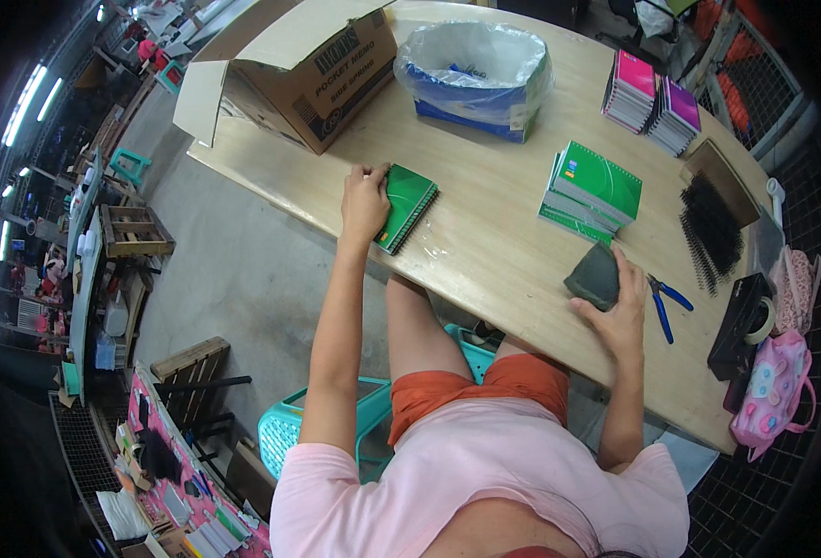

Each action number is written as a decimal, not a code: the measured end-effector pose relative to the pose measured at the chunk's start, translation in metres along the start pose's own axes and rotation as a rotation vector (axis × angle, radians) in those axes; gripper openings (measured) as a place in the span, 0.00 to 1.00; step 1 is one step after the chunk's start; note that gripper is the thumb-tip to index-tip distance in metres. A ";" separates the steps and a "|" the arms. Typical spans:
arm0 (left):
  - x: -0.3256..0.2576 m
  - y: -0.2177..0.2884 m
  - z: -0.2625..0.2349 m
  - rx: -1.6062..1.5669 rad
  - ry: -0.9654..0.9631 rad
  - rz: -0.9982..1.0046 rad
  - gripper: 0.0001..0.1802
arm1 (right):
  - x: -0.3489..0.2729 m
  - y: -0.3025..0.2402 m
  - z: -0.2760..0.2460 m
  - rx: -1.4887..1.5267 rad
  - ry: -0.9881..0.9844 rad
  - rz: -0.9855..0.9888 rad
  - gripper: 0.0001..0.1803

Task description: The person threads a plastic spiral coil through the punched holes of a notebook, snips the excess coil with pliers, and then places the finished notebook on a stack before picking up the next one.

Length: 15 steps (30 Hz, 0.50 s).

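Your left hand [364,200] lies flat, fingers curled over the far left edge of a green spiral notebook [405,206], pressing it to the wooden table [485,251]. The notebook sits near the table's left edge, its black wire spine facing right and near. Your right hand [622,312] is closed around a dark grey pad [595,276], thumb underneath and fingers over its right side, held just above the table's near edge.

Just right of that hand lie blue-handled pliers [663,305]. Farther away, between your 2 hands and beyond, a stack of green notebooks [592,191] rests on the table. Right of the stack lies a bundle of black spiral wires [713,228], and nearer, a black tape dispenser [743,324] beside a pink bag [771,391].

At the far side stand an open cardboard box [313,65] on the left, a blue box lined with clear plastic [474,79] in the middle, and 2 stacks of pink and purple notebooks [650,98] on the right.
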State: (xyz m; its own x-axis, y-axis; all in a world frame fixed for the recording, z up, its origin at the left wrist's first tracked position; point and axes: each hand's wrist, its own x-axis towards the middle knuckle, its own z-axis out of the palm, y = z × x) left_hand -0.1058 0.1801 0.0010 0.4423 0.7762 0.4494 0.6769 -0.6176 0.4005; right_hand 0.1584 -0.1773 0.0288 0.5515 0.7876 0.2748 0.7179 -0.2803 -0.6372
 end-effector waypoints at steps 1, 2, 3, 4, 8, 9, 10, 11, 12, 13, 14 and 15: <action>-0.001 -0.001 0.000 0.005 0.009 -0.009 0.15 | 0.000 0.002 -0.006 -0.037 0.035 -0.005 0.55; -0.003 -0.002 0.000 0.007 0.009 -0.012 0.15 | 0.000 0.004 -0.012 -0.073 0.070 -0.012 0.55; -0.002 -0.001 0.000 0.014 0.001 -0.013 0.16 | 0.000 0.008 -0.021 -0.074 0.072 -0.011 0.55; -0.003 -0.001 -0.001 0.025 -0.008 -0.017 0.17 | 0.001 0.015 -0.028 -0.083 0.135 0.030 0.54; -0.005 0.017 -0.013 0.055 0.099 0.004 0.19 | 0.005 0.065 -0.065 -0.262 0.381 0.125 0.52; -0.003 0.026 -0.019 0.013 0.020 0.142 0.22 | 0.007 0.082 -0.074 -0.267 0.379 0.128 0.52; -0.004 0.033 -0.023 -0.028 -0.060 0.278 0.25 | 0.011 0.100 -0.083 -0.378 0.375 0.197 0.51; -0.002 0.045 -0.019 -0.041 -0.063 0.292 0.25 | 0.008 0.116 -0.097 -0.499 0.384 0.276 0.50; -0.001 0.050 -0.018 0.043 -0.182 0.339 0.27 | 0.010 0.126 -0.102 -0.503 0.381 0.276 0.50; 0.000 0.049 -0.019 0.135 -0.295 0.382 0.30 | 0.015 0.134 -0.101 -0.480 0.352 0.301 0.50; 0.003 0.042 -0.017 0.140 -0.396 0.318 0.32 | 0.018 0.143 -0.100 -0.459 0.325 0.327 0.50; 0.005 0.041 -0.015 0.134 -0.395 0.326 0.32 | 0.020 0.154 -0.100 -0.464 0.333 0.332 0.50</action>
State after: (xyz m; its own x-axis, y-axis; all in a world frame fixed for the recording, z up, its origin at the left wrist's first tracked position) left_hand -0.0848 0.1561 0.0319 0.8130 0.5509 0.1885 0.5247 -0.8335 0.1731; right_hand 0.3230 -0.2596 0.0081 0.8235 0.4278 0.3726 0.5547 -0.7450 -0.3706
